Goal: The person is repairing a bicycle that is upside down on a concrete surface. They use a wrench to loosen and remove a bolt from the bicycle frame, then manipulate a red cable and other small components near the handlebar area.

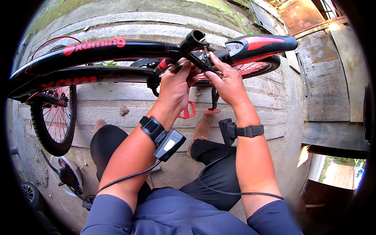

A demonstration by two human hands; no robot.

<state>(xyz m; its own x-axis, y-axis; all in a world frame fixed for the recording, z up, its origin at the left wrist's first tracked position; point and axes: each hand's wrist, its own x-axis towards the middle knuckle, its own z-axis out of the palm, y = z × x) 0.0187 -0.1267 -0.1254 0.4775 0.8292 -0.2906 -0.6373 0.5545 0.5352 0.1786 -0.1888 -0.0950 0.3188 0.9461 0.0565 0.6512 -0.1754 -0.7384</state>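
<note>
A black and red bicycle frame point(149, 47) stretches across the upper view, with an open-ended seat tube point(192, 40) that has no saddle in it. My left hand point(175, 84) is closed just below that tube, thumb and fingers pinched together; what they grip is hidden behind them. On the right side, my right hand point(232, 86) pinches a black frame tube between thumb and forefinger, close to the bracket of a black and red mudguard point(260, 45). Part of the rear wheel point(270, 64) shows beneath the mudguard. A red pedal point(188, 110) hangs under my hands.
The front wheel point(55, 125) stands at the left. Below it, a black bar-like part point(69, 176) lies over a white round container point(76, 166). Wooden boards point(327, 74) line the right side. Cables run from the black devices strapped to my wrists.
</note>
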